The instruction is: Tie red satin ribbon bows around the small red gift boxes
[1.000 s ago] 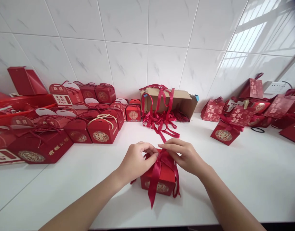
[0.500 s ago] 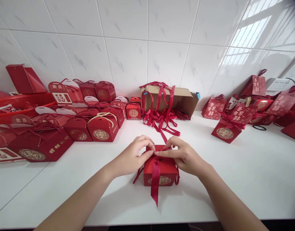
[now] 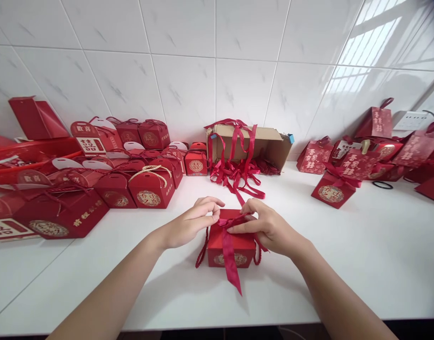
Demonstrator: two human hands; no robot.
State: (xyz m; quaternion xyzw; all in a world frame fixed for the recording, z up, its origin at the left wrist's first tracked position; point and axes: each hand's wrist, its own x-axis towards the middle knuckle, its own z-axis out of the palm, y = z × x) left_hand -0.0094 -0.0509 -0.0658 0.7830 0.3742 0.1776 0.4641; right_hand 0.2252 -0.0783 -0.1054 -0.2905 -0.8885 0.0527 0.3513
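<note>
A small red gift box (image 3: 214, 243) stands on the white table in front of me, with a gold emblem on its near face. Across its top runs a dark red satin ribbon (image 3: 230, 252), one tail hanging over the front and past the bottom edge. My left hand (image 3: 192, 223) pinches the ribbon at the top left of the box. On the right, my right hand (image 3: 270, 229) grips the ribbon, its index finger laid along the box top. Twisted cord handles (image 3: 202, 254) hang at both sides. The right thumb's grip is partly hidden.
Behind the box, a cardboard carton (image 3: 263, 134) lies on its side, loose ribbons (image 3: 234, 174) spilling out. Many red gift boxes (image 3: 151, 189) crowd the left, beside a red tray (image 3: 39, 151). At right stand a ribbon-tied box (image 3: 332, 191), more boxes and a black ring (image 3: 383, 185).
My left hand has moved left, away from my right fingers, drawing the ribbon out at the box top. The front ribbon tail has swung right, and the box has shifted slightly.
</note>
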